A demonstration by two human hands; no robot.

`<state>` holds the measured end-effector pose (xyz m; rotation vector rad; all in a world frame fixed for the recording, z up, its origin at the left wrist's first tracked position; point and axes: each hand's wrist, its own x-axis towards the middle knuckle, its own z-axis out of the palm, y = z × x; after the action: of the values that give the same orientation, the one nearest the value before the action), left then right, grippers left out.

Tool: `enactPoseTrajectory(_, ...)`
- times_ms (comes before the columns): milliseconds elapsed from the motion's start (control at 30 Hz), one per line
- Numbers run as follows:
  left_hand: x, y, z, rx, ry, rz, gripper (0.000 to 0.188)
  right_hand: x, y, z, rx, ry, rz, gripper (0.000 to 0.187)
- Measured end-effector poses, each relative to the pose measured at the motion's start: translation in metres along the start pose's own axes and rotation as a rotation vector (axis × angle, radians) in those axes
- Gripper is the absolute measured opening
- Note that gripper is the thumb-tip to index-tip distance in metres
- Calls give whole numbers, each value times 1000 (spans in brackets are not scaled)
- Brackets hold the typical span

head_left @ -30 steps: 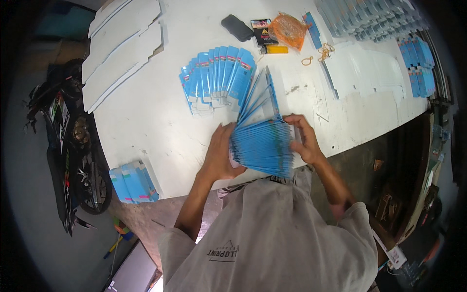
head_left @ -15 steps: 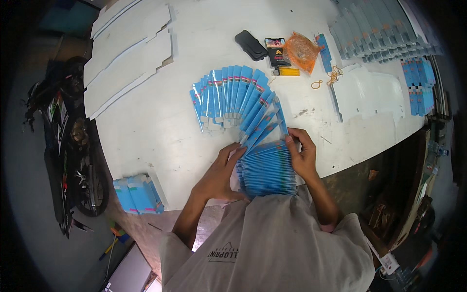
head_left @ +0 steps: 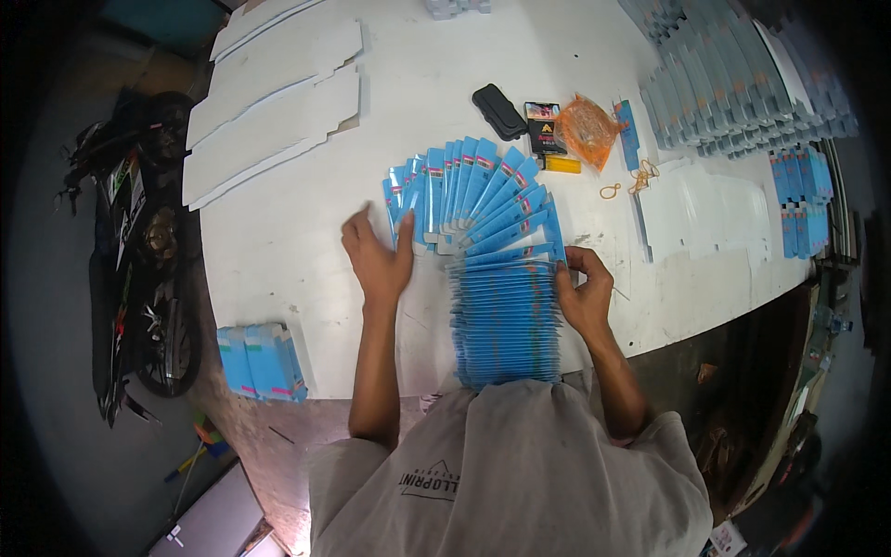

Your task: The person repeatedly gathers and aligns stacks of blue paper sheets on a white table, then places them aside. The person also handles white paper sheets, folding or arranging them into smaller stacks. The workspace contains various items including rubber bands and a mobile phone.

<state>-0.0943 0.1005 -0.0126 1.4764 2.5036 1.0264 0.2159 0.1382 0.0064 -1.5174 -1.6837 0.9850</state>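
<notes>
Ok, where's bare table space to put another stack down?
Bare tabletop lies left of the left hand, between the white card sheets and the small blue stack. More lies above the fanned blue cartons. The right side, around the carton rows, is crowded.

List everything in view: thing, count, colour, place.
flat blue cardboard cartons: many, blue, fanned out at table centre
white table: one, white, centre
white die-cut card sheets: several, white, far left of table
small blue carton stack: one, blue, near left corner
grey-blue carton rows: many, far right
black pouch: one, black, beyond fan
orange plastic bag: one, orange, beside pouch
rubber bands: a few, tan, right of fan
motorcycle: one, dark, floor left
left hand: flat on fan's left edge
right hand: grips fan's right edge
</notes>
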Motion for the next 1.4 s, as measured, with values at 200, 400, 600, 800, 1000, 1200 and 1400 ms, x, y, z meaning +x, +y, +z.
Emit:
enactPoseTrajectory(200, 52, 27, 16, -3, -286, -342, 98, -1, 4, -2, 12, -45, -19, 22)
enactPoseTrajectory(400, 84, 39, 45, -297, -612, -45, 78, -4, 4, 2, 85, -59, -82, 20)
enactPoseTrajectory(600, 59, 130, 8, 33, -925, 287, 68, -15, -1, -7, 34, -76, -34, 19)
enactPoseTrajectory(800, 14, 112, 7, -52, -883, 513, 71, -34, 31, -39, 157, 6, 139, 13)
enactPoseTrajectory(1000, 17, 99, 4, -159, -1012, 523, 64, -8, 10, -97, 80, 277, -30, 10)
enactPoseTrajectory(1200, 7, 105, 2, -269, -1012, 531, 63, 65, 12, -46, 96, -377, -194, 20)
enactPoseTrajectory(1400, -9, 97, 10, -95, -460, 534, 61, 71, 3, -17, 127, -681, -168, 35)
